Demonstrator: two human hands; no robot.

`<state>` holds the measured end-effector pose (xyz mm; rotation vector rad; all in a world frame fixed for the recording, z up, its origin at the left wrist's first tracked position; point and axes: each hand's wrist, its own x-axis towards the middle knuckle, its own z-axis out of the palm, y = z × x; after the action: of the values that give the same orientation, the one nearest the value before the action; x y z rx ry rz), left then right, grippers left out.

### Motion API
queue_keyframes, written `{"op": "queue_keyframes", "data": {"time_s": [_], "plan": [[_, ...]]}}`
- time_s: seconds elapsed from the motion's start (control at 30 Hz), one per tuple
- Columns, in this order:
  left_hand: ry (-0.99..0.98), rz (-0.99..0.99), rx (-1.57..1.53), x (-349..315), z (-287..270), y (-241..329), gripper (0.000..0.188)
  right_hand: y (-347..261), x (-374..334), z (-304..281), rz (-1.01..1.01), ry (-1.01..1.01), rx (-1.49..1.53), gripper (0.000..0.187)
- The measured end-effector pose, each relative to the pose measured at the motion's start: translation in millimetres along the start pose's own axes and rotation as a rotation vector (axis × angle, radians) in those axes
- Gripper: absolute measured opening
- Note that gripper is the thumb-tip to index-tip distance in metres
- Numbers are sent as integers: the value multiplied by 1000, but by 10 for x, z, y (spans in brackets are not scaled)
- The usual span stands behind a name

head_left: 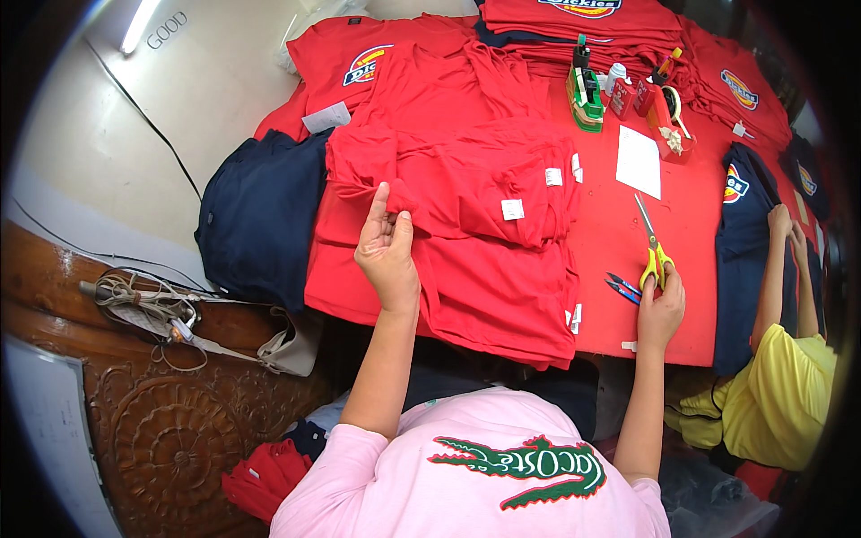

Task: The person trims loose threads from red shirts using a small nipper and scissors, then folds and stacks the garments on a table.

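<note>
Left hand (387,251) farther forward, fingers extended; right hand (662,309) nearer, fingers bent (both forearms (387,359) bare).

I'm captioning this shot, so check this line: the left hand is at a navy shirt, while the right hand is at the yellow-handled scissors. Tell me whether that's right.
Not quite: the shirt's colour is wrong. The head view shows the left hand at a red shirt, while the right hand is at the yellow-handled scissors.
</note>
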<state>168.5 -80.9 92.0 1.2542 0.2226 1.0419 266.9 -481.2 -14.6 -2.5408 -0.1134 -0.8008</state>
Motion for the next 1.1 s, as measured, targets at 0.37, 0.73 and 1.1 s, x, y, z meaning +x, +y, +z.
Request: {"op": "queue_keyframes", "data": {"time_s": [0.37, 0.73, 1.1], "plan": [[-15, 71, 146, -19, -94, -130, 57, -10, -28, 2, 47, 30, 105, 29], [-20, 66, 124, -44, -56, -273, 43, -173, -15, -111, 41, 26, 183, 29], [-146, -130, 122, -194, -214, -1207, 18, -103, 461, -299, 204, -328, 136, 25]]}}
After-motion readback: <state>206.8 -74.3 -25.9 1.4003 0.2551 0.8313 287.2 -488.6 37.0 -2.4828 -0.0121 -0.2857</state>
